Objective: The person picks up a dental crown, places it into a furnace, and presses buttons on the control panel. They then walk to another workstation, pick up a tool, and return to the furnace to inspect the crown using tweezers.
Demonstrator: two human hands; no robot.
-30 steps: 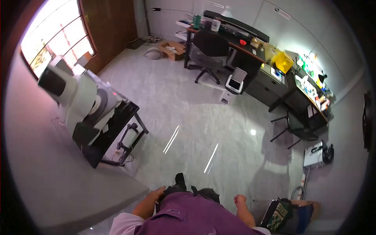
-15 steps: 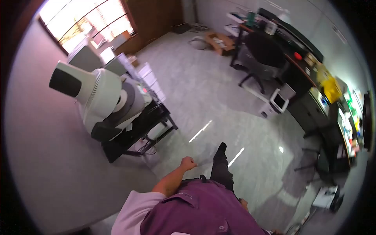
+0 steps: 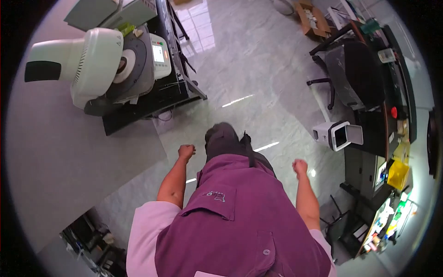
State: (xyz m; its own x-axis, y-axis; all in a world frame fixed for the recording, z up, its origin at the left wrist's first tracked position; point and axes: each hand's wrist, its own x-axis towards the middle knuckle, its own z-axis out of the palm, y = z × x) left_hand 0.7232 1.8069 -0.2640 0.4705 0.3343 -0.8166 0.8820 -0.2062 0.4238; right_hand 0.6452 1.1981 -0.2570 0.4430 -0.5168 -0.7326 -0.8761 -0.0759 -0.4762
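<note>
My left hand (image 3: pixel 187 151) hangs beside my body with the fingers curled into a loose fist, and nothing shows in it. On the other side, my right hand (image 3: pixel 300 166) is also closed in a loose fist, with nothing visible in it. Neither hand touches anything; both are over the grey floor. Nearest to my left hand is a black table (image 3: pixel 161 98) carrying a large white machine (image 3: pixel 99 64) with a round grey opening and a small control panel (image 3: pixel 160 54). A white bin (image 3: pixel 325 134) with its lid up stands beyond my right hand.
An office chair (image 3: pixel 353 74) stands at the desk along the right. Behind it on the floor is a cardboard box (image 3: pixel 312 21). A yellow container (image 3: pixel 398 174) sits on the right-hand counter. A grey wall or panel (image 3: pixel 69 152) borders the left.
My view has tilted down and shifted forward, so the machine and bin appear closer. My right hand, mostly hidden before, now shows out to the side; my left hand has swung back.
</note>
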